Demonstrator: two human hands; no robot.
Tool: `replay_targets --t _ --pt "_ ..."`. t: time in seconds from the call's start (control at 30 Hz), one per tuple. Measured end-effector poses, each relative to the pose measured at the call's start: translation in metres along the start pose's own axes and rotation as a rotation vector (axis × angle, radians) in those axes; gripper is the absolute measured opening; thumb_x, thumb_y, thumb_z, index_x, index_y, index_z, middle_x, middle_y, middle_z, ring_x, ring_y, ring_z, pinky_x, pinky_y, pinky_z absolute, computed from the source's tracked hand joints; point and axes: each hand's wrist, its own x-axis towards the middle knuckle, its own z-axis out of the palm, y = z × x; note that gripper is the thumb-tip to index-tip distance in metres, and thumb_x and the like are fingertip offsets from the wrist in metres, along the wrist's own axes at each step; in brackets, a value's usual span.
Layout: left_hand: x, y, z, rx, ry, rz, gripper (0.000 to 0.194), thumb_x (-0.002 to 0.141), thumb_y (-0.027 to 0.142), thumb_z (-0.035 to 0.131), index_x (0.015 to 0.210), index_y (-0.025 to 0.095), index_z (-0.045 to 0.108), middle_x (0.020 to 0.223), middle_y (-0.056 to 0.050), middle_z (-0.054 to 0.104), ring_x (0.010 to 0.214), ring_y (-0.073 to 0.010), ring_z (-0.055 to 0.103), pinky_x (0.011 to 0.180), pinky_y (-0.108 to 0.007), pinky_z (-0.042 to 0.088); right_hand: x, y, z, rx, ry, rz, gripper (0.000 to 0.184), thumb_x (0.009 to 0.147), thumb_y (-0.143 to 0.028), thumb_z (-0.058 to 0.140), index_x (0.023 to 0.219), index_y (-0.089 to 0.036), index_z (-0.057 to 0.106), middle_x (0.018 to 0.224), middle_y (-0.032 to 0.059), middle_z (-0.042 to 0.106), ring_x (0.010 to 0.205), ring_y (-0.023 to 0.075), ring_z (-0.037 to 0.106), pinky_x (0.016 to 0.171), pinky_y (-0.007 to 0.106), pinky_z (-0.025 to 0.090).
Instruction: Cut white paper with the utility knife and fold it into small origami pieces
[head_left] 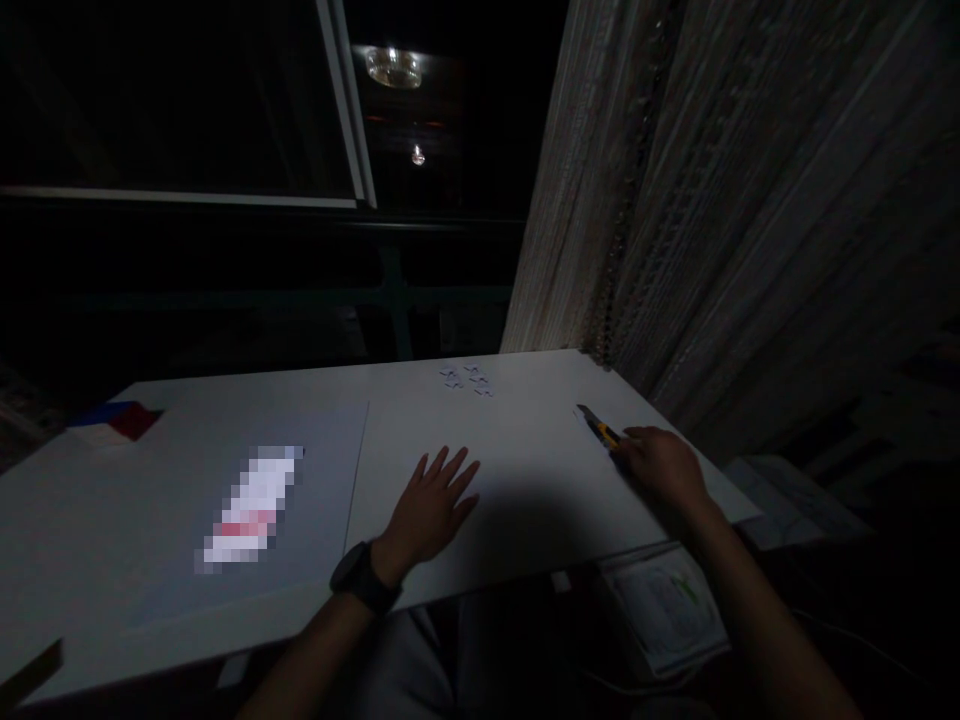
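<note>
My right hand [660, 465] is closed on a yellow and black utility knife [598, 430] at the right side of the white table [420, 420]. Its dark tip points toward the far left. With fingers spread, my left hand [431, 505] is palm down at the middle of the table's near side and holds nothing; a dark watch is on that wrist. Left of it lies a large pale sheet [322, 500], with a blurred-out bright patch on it. Several small dark-marked pieces [469, 380] lie near the far edge.
A blue, white and red object [115, 422] sits at the table's left. Beaded string curtains [675, 180] hang at the right, beside the table. Behind the table is a dark window [180, 100]. Below the near edge, a pale package [664, 605] stands at the right. The room is dim.
</note>
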Motion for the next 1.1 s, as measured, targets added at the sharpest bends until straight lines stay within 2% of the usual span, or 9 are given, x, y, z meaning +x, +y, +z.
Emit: replay_targets --t 0.1,0.23,0.33,0.5,0.63,0.77,0.9,1.0,1.1 --pt "0.000 0.000 -0.001 -0.005 0.011 0.003 0.046 0.092 0.042 0.035 0.135 0.027 0.037 0.143 -0.007 0.035 0.133 -0.0279 0.026 0.105 -0.052 0.024 -0.003 0.021 0.002 -0.047 -0.150 0.002 0.033 0.083 -0.032 0.045 0.107 -0.018 0.063 0.099 0.0137 0.066 0.090 0.0250 0.061 0.069 0.030 0.043" --pt "0.001 -0.001 -0.001 -0.017 0.012 0.012 0.045 0.092 0.041 0.034 0.133 0.026 0.039 0.141 -0.008 0.038 0.132 -0.0276 0.028 0.105 -0.053 0.023 -0.004 0.025 0.012 -0.067 -0.261 -0.038 0.036 0.082 -0.026 0.045 0.115 -0.022 0.057 0.099 0.0132 0.064 0.087 0.0252 0.061 0.064 0.029 0.040" --pt "0.000 -0.001 -0.002 -0.029 0.002 0.012 0.044 0.092 0.040 0.035 0.133 0.027 0.040 0.141 -0.007 0.038 0.132 -0.0274 0.028 0.106 -0.054 0.022 0.001 0.023 0.013 -0.070 -0.305 -0.060 0.041 0.081 -0.025 0.046 0.121 -0.020 0.051 0.100 0.0147 0.064 0.085 0.0253 0.062 0.063 0.029 0.039" --pt "0.001 0.001 -0.004 -0.059 0.000 0.010 0.041 0.092 0.039 0.036 0.132 0.030 0.042 0.141 -0.005 0.038 0.132 -0.0268 0.027 0.106 -0.054 0.020 0.009 0.026 0.008 -0.029 -0.339 -0.028 0.050 0.083 -0.033 0.047 0.129 -0.014 0.041 0.098 0.0175 0.065 0.081 0.0263 0.063 0.061 0.030 0.040" --pt "0.002 0.002 -0.006 -0.097 -0.035 0.026 0.039 0.093 0.035 0.034 0.131 0.032 0.041 0.141 -0.003 0.038 0.133 -0.0258 0.026 0.106 -0.055 0.018 0.011 0.037 0.003 0.077 -0.367 0.035 0.056 0.078 -0.030 0.052 0.129 -0.011 0.039 0.091 0.0147 0.066 0.076 0.0251 0.064 0.058 0.029 0.042" --pt "0.002 0.003 -0.011 -0.157 -0.108 0.107 0.043 0.092 0.020 0.031 0.134 0.032 0.037 0.139 0.001 0.042 0.134 -0.0221 0.024 0.107 -0.054 0.015 0.010 0.053 -0.009 0.396 -0.349 0.146 0.071 0.066 -0.027 0.062 0.130 -0.010 0.036 0.092 0.0137 0.065 0.075 0.0225 0.064 0.059 0.029 0.048" --pt "0.001 0.009 -0.019 -0.150 -0.162 0.147 0.052 0.087 0.018 0.037 0.137 0.031 0.031 0.142 0.000 0.037 0.134 -0.0259 0.021 0.106 -0.058 0.012 0.005 0.056 -0.030 0.877 -0.317 0.241 0.077 0.061 -0.031 0.067 0.131 -0.016 0.037 0.098 0.0135 0.063 0.076 0.0227 0.063 0.060 0.031 0.051" --pt "0.000 0.015 -0.023 -0.144 -0.165 0.155 0.049 0.090 0.030 0.038 0.138 0.031 0.029 0.143 -0.002 0.035 0.135 -0.0294 0.018 0.104 -0.062 0.010 0.000 0.040 -0.041 1.190 -0.353 0.254 0.066 0.065 -0.026 0.064 0.127 -0.022 0.042 0.104 0.0154 0.062 0.082 0.0229 0.063 0.066 0.032 0.050" --pt "0.001 0.017 -0.025 -0.158 -0.164 0.159 0.048 0.092 0.039 0.034 0.138 0.028 0.029 0.141 -0.003 0.038 0.135 -0.0282 0.018 0.105 -0.060 0.007 0.000 0.009 -0.036 1.417 -0.439 0.193 0.055 0.065 -0.021 0.060 0.119 -0.020 0.049 0.106 0.0141 0.061 0.081 0.0216 0.063 0.068 0.032 0.049"
